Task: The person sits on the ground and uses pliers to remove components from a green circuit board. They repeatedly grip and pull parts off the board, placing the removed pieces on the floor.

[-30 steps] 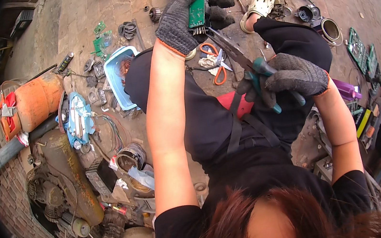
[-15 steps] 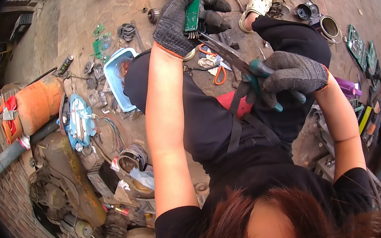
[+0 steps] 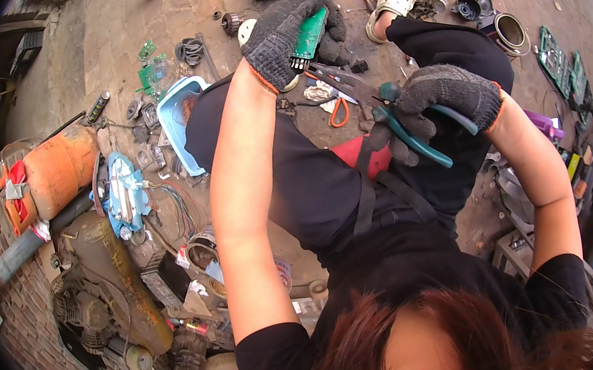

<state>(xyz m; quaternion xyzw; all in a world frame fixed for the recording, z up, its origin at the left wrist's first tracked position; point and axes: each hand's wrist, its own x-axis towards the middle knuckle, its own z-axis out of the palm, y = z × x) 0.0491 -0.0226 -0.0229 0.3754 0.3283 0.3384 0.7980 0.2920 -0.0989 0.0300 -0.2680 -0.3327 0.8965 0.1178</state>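
Through the head view I am finding both gloved hands occupied. The left hand (image 3: pixel 284 33) is grasping a green circuit board (image 3: pixel 309 37), which is sitting out in front, above the ground between the knees, tilted, its row of metal pins (image 3: pixel 300 63) facing back toward the body. The right hand (image 3: pixel 454 98) is closing around teal-handled pliers (image 3: pixel 391 92), whose two handles are standing apart; their long dark nose is pointing forward and leftward at the pinned end. I am not able to tell whether the tips are touching the pins.

On method, I am judging this to be close work at the board's end. I am recommending that the left hand be pinching the long edges, with fingertips lying behind the pin row. The tips should be meeting the pins squarely, taking a small bite and pulling along each pin; a sideways wrench would be risking a cracked board or a slip. As the board is hanging unsupported, resting the left forearm on the left thigh would be steadying it. I am also noting orange-handled scissors (image 3: pixel 339 112) lying beneath the work, where fragments could be getting lost.
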